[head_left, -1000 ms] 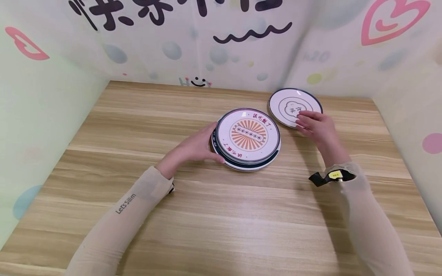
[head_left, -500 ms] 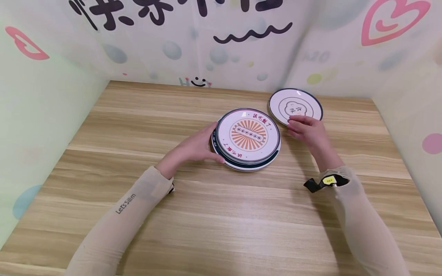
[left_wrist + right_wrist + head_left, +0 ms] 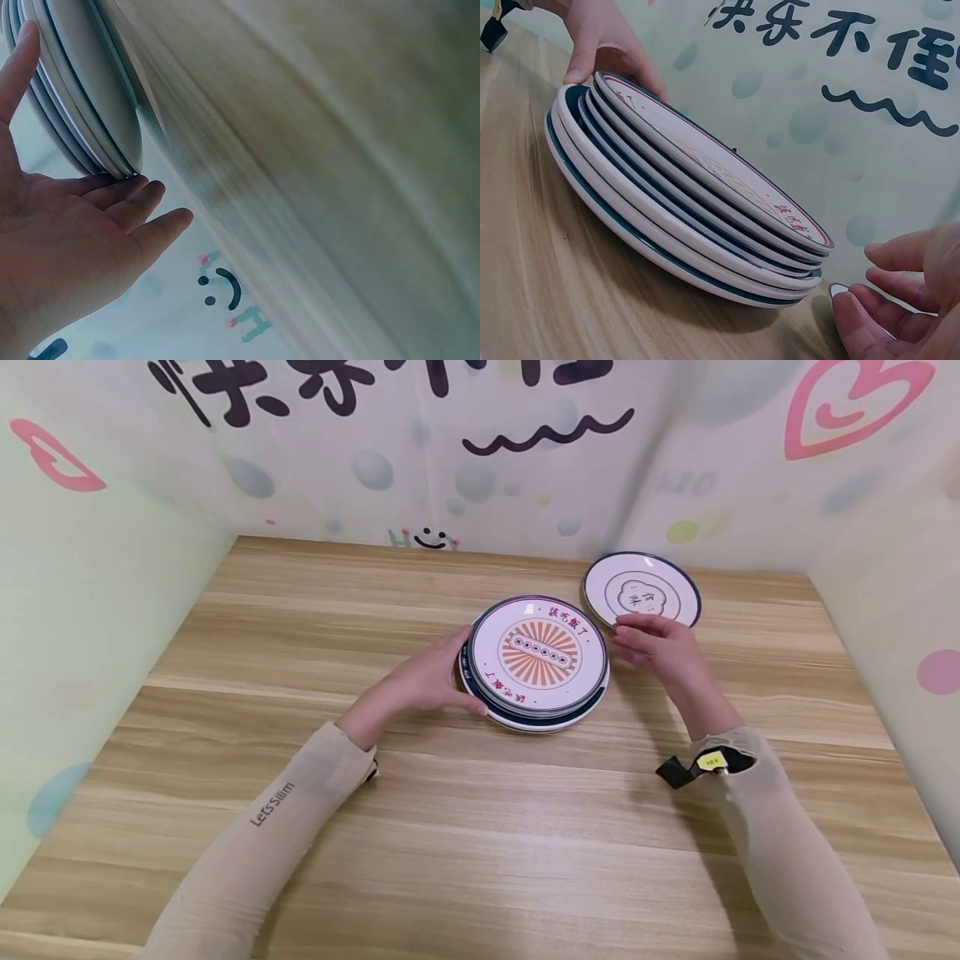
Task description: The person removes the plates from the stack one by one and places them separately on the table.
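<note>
A stack of several round plates (image 3: pixel 540 685) sits on the table in the head view. Its top plate is white with an orange sunburst and red characters; wider dark-rimmed plates lie lower down. My left hand (image 3: pixel 431 677) rests against the stack's left side, thumb in front and fingers behind. In the left wrist view, the fingers (image 3: pixel 139 206) are nearly straight at the plates' edge. My right hand (image 3: pixel 667 652), with fingers loosely bent, hovers by the stack's right side, holding nothing. Behind it lies a single blue-rimmed white plate (image 3: pixel 637 568), partly covered by this hand.
The wooden table (image 3: pixel 487 843) runs back to a printed wall cloth (image 3: pixel 322 477) with black characters, bubbles and a smiling face. Pale side walls (image 3: pixel 900 627) stand left and right. A black strap (image 3: pixel 708 764) is on the right wrist.
My right hand has moved left and slightly toward me, from over the single plate to beside the stack. The left hand and all the plates have stayed where they were.
</note>
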Tool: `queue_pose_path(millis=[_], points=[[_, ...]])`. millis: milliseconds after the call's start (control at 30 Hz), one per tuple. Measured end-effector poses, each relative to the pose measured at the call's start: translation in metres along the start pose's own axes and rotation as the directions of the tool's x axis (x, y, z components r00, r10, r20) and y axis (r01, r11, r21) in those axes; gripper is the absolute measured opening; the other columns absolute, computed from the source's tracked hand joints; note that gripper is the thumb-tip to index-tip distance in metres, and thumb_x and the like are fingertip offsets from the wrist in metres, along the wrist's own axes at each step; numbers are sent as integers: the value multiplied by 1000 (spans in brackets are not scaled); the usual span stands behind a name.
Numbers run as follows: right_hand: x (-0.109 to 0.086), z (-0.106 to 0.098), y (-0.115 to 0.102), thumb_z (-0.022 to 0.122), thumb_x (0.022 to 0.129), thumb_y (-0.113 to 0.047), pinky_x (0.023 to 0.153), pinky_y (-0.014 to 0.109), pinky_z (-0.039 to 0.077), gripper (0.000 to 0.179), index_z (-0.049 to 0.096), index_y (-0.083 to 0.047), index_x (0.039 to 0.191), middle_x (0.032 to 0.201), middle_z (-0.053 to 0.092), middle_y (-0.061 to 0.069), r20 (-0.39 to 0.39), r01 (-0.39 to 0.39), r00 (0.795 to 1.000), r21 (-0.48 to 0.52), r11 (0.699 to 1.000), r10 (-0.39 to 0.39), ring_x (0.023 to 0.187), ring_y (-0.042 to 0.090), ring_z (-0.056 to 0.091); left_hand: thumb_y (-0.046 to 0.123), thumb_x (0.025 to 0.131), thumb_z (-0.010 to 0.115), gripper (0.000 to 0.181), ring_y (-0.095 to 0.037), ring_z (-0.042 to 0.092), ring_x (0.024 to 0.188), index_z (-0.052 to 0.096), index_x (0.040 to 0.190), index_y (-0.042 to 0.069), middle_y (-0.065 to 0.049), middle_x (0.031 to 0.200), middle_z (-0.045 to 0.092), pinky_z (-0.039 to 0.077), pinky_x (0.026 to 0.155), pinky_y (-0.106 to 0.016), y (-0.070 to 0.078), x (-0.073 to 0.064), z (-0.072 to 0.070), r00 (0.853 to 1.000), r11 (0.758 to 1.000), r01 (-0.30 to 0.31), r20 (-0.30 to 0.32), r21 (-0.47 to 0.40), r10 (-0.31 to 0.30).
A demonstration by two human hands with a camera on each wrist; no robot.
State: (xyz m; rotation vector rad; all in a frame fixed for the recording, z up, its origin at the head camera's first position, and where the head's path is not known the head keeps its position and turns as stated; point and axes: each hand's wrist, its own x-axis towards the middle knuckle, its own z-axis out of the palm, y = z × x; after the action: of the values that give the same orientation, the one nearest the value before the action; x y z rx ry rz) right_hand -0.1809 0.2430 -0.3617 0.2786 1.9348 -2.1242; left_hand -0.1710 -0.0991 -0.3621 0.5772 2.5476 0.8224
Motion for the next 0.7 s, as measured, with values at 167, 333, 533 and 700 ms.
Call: queue_pose_path(millis=[167,333,533,700], points=[[0,2,1,67,94,-11,78,16,59,23,63,-6,117,95,72,-8,4,6,1000,-56,998,-6,85,3,70,48,72,87,126,-27,18,155,7,161,8,-11,168,15,20,128,-42,0,0,0,1000,1000,10,5,8,-10],[1,5,3,66,96,-11,80,17,59,31,58,0,124,93,72,-10,25,14,1000,-110,994,-11,84,2,70,48,72,87,125,-27,18,155,7,161,8,-11,168,16,21,128,-43,-1,0,1,1000,1000,3,1,10,-3],[3,7,4,65,96,-10,80,17,59,45,50,8,135,94,69,-13,32,28,999,-172,985,-23,81,1,69,47,72,87,125,-27,19,155,8,161,9,-11,167,18,21,127,-43,-2,1,1,1000,1000,-10,-2,-2,10],[5,10,4,65,96,-14,79,16,59,48,51,8,136,93,67,-18,29,38,999,-280,959,-31,81,-3,67,49,72,87,126,-27,17,155,6,161,8,-11,168,14,20,128,-42,-2,1,1,1000,1000,10,6,11,-11]])
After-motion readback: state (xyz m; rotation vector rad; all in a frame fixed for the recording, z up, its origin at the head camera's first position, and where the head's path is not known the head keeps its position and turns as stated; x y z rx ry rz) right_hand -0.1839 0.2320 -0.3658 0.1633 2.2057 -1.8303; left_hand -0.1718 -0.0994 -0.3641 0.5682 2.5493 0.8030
